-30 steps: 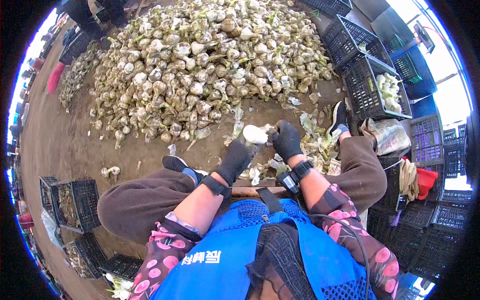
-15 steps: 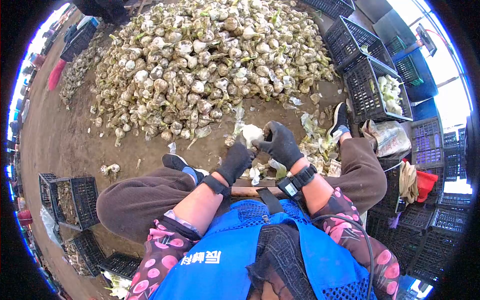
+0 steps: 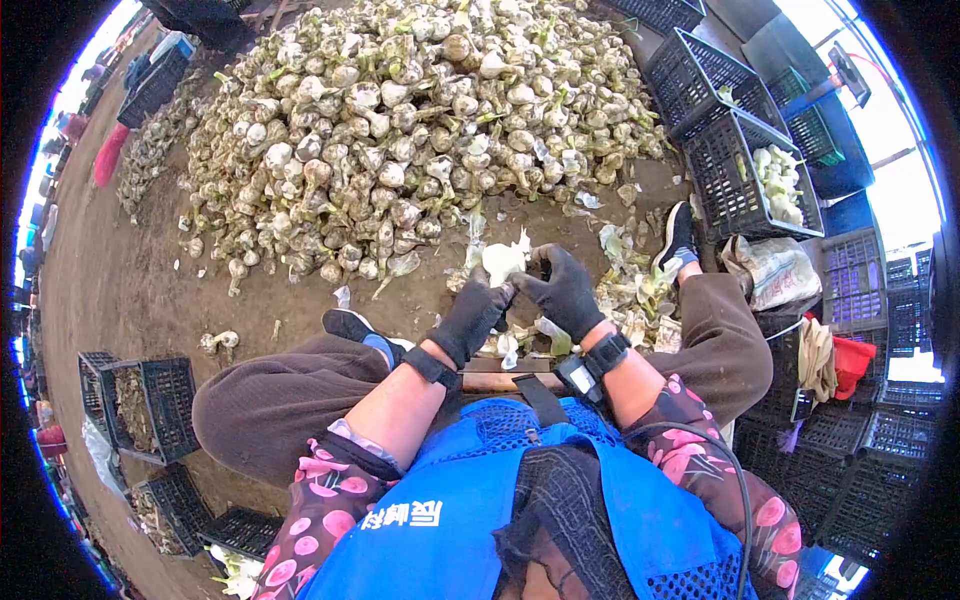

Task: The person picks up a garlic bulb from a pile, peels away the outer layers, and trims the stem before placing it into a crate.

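Observation:
A white, peeled-looking garlic bulb [image 3: 504, 262] is held between my two dark-gloved hands, above the ground in front of my knees. My left hand [image 3: 474, 318] is closed on its lower left side. My right hand [image 3: 562, 292] has its fingers bent, with thumb and fingertips pinching at the bulb's lower right edge; whether a bit of skin is between them is too small to tell. Just beyond, a large heap of unpeeled garlic bulbs [image 3: 400, 150] covers the ground. Loose garlic skins [image 3: 640, 290] lie around my right foot.
A black crate [image 3: 715, 185] at the right holds white garlic bulbs [image 3: 778, 185]. Behind it stands another black crate [image 3: 700, 80]. A whitish sack [image 3: 775, 275] lies near my right knee. At the left is a crate of debris [image 3: 150, 405]. A few stray bulbs [image 3: 222, 340] are on the ground.
The garlic bulb has turned in my hands, and a pointed white tip now shows at its upper right. My hands have drawn closer together at its lower edge.

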The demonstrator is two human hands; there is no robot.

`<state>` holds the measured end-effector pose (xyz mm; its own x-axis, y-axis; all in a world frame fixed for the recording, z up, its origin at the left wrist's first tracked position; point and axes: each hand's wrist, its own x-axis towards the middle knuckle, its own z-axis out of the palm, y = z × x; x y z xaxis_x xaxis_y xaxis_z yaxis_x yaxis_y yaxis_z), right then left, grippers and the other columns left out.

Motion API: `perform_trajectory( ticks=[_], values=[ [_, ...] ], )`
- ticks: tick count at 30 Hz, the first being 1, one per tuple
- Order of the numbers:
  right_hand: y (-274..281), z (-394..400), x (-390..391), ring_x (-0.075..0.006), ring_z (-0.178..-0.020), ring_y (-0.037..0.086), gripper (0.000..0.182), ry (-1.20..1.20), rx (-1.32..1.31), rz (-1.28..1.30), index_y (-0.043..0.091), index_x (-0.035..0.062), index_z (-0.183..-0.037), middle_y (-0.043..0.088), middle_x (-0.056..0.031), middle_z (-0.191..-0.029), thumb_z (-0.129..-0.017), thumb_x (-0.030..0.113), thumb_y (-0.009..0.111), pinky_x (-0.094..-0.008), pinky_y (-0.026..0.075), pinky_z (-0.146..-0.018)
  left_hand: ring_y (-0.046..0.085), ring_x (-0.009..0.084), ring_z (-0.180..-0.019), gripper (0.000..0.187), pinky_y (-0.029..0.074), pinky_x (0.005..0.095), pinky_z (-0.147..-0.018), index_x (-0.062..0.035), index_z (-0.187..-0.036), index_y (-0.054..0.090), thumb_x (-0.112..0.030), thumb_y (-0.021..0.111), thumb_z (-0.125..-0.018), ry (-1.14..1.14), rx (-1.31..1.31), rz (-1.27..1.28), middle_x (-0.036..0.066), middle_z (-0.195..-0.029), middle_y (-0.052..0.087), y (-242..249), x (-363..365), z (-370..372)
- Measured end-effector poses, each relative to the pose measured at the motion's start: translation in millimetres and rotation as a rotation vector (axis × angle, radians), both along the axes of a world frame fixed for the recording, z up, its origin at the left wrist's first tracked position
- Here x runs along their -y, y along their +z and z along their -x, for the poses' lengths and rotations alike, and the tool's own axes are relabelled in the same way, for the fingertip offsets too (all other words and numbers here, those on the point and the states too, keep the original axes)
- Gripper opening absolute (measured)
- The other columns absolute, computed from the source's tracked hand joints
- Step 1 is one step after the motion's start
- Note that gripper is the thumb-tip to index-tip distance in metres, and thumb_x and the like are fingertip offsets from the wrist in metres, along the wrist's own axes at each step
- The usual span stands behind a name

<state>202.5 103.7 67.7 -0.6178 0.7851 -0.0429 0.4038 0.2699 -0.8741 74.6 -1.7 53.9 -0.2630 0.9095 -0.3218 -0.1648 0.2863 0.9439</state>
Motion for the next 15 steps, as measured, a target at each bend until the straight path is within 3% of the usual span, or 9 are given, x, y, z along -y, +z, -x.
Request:
perform_trajectory(
  ticks=[2,4,5,7,8,10,11,15],
  values=[
    [8,5,2,-0.0325,-0.074,0.057,0.023,0.053,0.204,-0.22,0.056,0.0027,-0.075,0.06,-0.0152,-0.079,-0.075,0.023,0.068,-0.04,0.046,-0.069,0.057,0.0226,-0.096,0.037,0.046,0.0321,-0.081,0.0,-0.117,0.048,-0.023,0.058,-0.089,-0.012,-0.059,0.007,0.011,-0.105,0.061,5,1,-3],
    [-5,4,-2,-0.0325,-0.075,0.058,0.023,0.105,0.125,-0.309,0.056,0.0028,-0.074,0.06,-0.0153,-0.08,-0.075,0.023,0.067,-0.0396,0.046,-0.069,0.058,0.0189,-0.074,0.031,0.048,0.0308,-0.068,-0.0009,-0.113,0.051,-0.022,0.055,-0.09,0.051,-0.165,-0.121,0.005,-0.085,0.06,1,1,-6],
    [-14,3,-5,-0.0324,-0.077,0.058,0.022,0.158,0.045,-0.398,0.056,0.0029,-0.073,0.061,-0.0154,-0.081,-0.074,0.022,0.067,-0.0392,0.046,-0.07,0.058,0.0189,-0.074,0.031,0.048,0.0308,-0.068,-0.0009,-0.113,0.051,-0.022,0.055,-0.09,0.049,-0.166,-0.12,0.005,-0.085,0.06,-4,1,-3],
    [-28,-4,-16,-0.0328,-0.079,0.059,0.022,0.138,0.022,-0.255,0.056,0.0028,-0.073,0.061,-0.0159,-0.082,-0.074,0.022,0.066,-0.0393,0.046,-0.07,0.046,0.0116,-0.052,0.026,0.043,0.0286,-0.054,-0.0026,-0.108,0.055,-0.021,0.052,-0.09,0.088,0.412,0.092,-0.002,-0.068,0.05,-16,1,7],
    [-30,-6,-21,-0.0332,-0.08,0.059,0.021,0.12,-0.001,-0.114,0.056,0.0027,-0.072,0.061,-0.0165,-0.084,-0.073,0.021,0.066,-0.0394,0.047,-0.07,0.046,0.0116,-0.052,0.026,0.043,0.0286,-0.054,-0.0026,-0.108,0.055,-0.021,0.052,-0.09,0.086,0.41,0.092,-0.002,-0.068,0.05,-17,2,6],
    [-33,-11,-28,-0.0335,-0.082,0.059,0.02,0.074,0.086,-0.072,0.056,0.0027,-0.073,0.061,-0.017,-0.084,-0.073,0.02,0.065,-0.0395,0.047,-0.07,0.033,0.0067,-0.044,0.025,0.035,0.025,-0.047,-0.0044,-0.107,0.056,-0.021,0.049,-0.091,0.137,0.762,0.115,-0.006,-0.059,0.039,-18,5,3],
    [-31,-12,-30,-0.0337,-0.083,0.059,0.019,0.03,0.173,-0.028,0.056,0.0027,-0.074,0.061,-0.0175,-0.084,-0.073,0.019,0.065,-0.0396,0.047,-0.069,0.033,0.0067,-0.044,0.025,0.035,0.025,-0.047,-0.0044,-0.107,0.056,-0.021,0.049,-0.091,0.128,0.76,0.117,-0.006,-0.059,0.039,-20,6,2],
    [-18,-4,-30,-0.0349,-0.083,0.059,0.016,0.042,0.209,-0.32,0.06,0.0032,-0.082,0.06,-0.0185,-0.089,-0.072,0.016,0.062,-0.0415,0.047,-0.068,0.035,0.0074,-0.043,0.024,0.036,0.0252,-0.046,-0.0043,-0.105,0.058,-0.02,0.044,-0.093,-0.026,0.934,0.152,-0.006,-0.059,0.04,-24,6,9]
  ],
)
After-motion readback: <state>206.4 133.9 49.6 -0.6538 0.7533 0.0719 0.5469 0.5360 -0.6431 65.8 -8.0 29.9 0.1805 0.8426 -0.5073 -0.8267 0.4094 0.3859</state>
